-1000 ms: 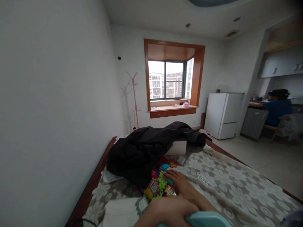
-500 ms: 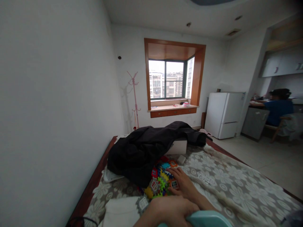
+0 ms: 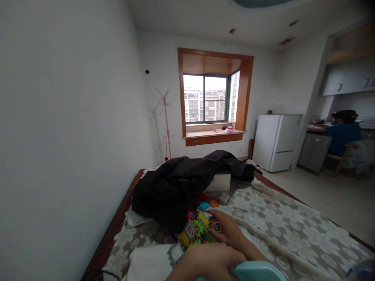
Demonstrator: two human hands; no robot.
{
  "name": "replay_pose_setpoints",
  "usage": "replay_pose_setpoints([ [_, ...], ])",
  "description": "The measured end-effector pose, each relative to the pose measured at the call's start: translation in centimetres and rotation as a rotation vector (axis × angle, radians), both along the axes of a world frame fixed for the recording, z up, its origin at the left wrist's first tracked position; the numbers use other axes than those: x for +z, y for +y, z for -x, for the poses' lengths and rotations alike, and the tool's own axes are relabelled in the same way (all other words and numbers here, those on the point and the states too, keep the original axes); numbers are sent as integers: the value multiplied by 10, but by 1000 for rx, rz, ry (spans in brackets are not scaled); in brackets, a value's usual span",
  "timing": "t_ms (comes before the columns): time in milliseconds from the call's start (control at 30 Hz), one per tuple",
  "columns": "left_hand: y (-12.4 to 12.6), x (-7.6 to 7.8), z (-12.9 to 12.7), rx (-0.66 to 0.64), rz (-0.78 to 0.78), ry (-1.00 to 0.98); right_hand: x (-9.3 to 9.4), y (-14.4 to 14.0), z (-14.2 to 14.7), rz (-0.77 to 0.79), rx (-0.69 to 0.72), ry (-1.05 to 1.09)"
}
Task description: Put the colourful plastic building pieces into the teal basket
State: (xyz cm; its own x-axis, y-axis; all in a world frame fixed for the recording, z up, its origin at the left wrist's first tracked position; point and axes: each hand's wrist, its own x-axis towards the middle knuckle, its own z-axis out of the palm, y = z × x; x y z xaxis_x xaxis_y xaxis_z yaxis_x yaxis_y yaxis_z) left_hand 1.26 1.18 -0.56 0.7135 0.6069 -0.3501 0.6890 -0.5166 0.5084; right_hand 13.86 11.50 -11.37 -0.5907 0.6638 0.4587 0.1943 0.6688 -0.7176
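My right hand (image 3: 228,228) reaches over a heap of colourful gear-edged plastic building pieces (image 3: 200,224) on the bed. Its thumb and fingers are closed around an orange building piece (image 3: 216,226) with a window-like grid. Nearer to me, my left hand (image 3: 215,259) is wrapped over the edge of a teal plastic object (image 3: 258,270), mostly cut off by the frame's bottom. A grey building piece (image 3: 176,251) with a white grid lies left of that hand, beside a folded white cloth (image 3: 149,261). Another grey piece (image 3: 190,229) rests on the heap.
A black garment (image 3: 175,183) lies crumpled behind the heap, partly over a white box (image 3: 219,182). The patterned bedspread (image 3: 281,222) stretches to the right. A wall (image 3: 64,117) borders the left. Near a fridge (image 3: 275,142), a person in blue (image 3: 344,136) sits at the far right.
My right hand's fingers have drawn in around the orange piece, which has shifted slightly right. My left hand stays on the teal object.
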Motion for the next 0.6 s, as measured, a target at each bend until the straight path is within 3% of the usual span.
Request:
replay_pose_setpoints([
  [167, -3, 4, 0, 25, 7, 35, 8, 1, 2, 117, -79, 7],
  [433, -3, 8, 0, -2, 24, 10, 2, 16, 3, 352, -353, 345],
  [600, -1, 2, 1, -3, 7, 0, -4, 34, -2, 463, -439, 508],
])
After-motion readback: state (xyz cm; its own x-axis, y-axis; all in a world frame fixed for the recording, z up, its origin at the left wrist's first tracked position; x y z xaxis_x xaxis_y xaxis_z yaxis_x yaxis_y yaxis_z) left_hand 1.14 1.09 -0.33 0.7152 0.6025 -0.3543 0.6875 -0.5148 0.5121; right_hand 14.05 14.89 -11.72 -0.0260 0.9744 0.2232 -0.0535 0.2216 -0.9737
